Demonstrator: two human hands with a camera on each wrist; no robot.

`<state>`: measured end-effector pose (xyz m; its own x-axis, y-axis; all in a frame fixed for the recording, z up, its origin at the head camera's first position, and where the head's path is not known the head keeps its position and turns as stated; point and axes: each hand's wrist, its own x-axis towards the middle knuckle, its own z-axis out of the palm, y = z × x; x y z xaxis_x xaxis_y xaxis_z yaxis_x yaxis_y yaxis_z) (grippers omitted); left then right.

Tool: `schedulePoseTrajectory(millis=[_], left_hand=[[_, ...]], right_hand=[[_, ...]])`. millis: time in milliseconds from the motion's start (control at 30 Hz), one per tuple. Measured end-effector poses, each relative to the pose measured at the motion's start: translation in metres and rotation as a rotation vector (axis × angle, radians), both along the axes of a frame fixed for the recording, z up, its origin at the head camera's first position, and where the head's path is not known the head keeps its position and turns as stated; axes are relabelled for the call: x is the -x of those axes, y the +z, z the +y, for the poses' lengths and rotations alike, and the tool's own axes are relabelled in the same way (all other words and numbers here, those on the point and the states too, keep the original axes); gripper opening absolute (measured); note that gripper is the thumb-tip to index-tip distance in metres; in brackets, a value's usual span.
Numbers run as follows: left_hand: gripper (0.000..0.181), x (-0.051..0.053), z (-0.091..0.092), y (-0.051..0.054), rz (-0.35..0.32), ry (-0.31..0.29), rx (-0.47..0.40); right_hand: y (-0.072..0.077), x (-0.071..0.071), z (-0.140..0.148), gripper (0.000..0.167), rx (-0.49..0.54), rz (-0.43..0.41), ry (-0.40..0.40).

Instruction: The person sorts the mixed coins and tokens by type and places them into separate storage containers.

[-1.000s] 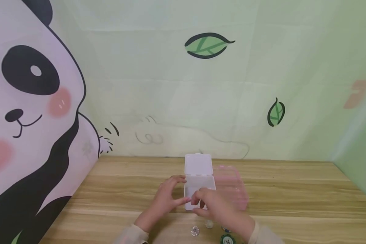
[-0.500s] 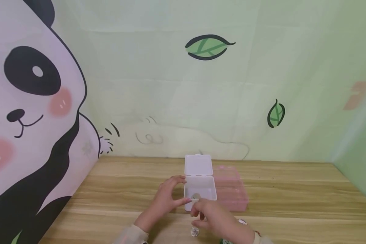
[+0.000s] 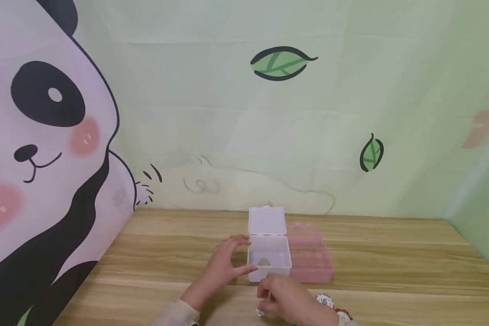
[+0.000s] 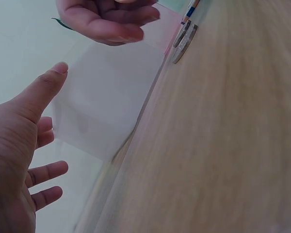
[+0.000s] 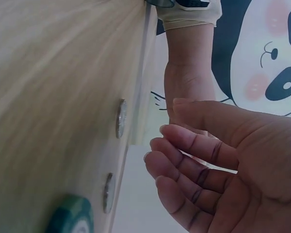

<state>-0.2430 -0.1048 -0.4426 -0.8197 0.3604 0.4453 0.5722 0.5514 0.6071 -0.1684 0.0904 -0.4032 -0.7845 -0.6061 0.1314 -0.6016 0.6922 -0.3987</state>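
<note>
A white box (image 3: 269, 274) stands with its lid (image 3: 266, 221) raised, and a round silvery disc (image 3: 264, 262) lies inside. Around the box's left side my left hand (image 3: 225, 261) has its fingers and thumb spread, fingertips at the rim. The left wrist view shows that hand (image 4: 19, 131) with straight fingers. In front of the box is my right hand (image 3: 287, 296), low over the table and holding nothing, its fingers (image 5: 184, 170) loosely bent. A small silvery disc (image 3: 261, 312) lies under its fingertips; the right wrist view shows two silvery discs (image 5: 121, 118) on the wood.
A translucent pink box (image 3: 311, 262) stands against the white box's right side. A white-and-dark chip (image 3: 324, 299) and a red-edged chip (image 3: 343, 313) lie right of my right hand. A green chip (image 5: 73, 216) shows in the right wrist view. Behind the table hangs a printed cloth (image 3: 228, 113).
My right hand has drawn back from over the white box toward the table's front. The disc inside the box has come into view, and my left hand has stayed at the box.
</note>
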Motion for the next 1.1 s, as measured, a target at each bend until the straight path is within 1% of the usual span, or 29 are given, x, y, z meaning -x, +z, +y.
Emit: schedulePoseTrajectory(millis=[67,233,367,667,867,1100], left_hand=[[0.054,0.0,0.0,0.0,-0.008,0.001,-0.005],[0.053,0.0,0.0,-0.001,0.022,0.006,-0.004],[0.053,-0.001,0.0,-0.002,0.025,0.008,-0.001],[0.055,-0.002,0.0,0.0,-0.03,0.012,0.002],[0.056,-0.002,0.0,0.0,-0.029,0.006,0.006],[0.055,-0.001,0.0,-0.001,-0.029,0.008,0.004]], right_hand=[[-0.002,0.0,0.0,0.013,-0.012,0.004,0.002],[-0.006,0.001,0.0,0.013,-0.036,-0.004,0.011],[-0.009,0.002,0.0,0.016,-0.057,-0.013,0.018],[-0.015,0.004,0.0,0.015,-0.088,-0.02,0.021],[-0.019,0.004,-0.001,0.015,-0.092,-0.006,0.006],[-0.021,0.003,-0.002,0.017,-0.113,0.033,0.02]])
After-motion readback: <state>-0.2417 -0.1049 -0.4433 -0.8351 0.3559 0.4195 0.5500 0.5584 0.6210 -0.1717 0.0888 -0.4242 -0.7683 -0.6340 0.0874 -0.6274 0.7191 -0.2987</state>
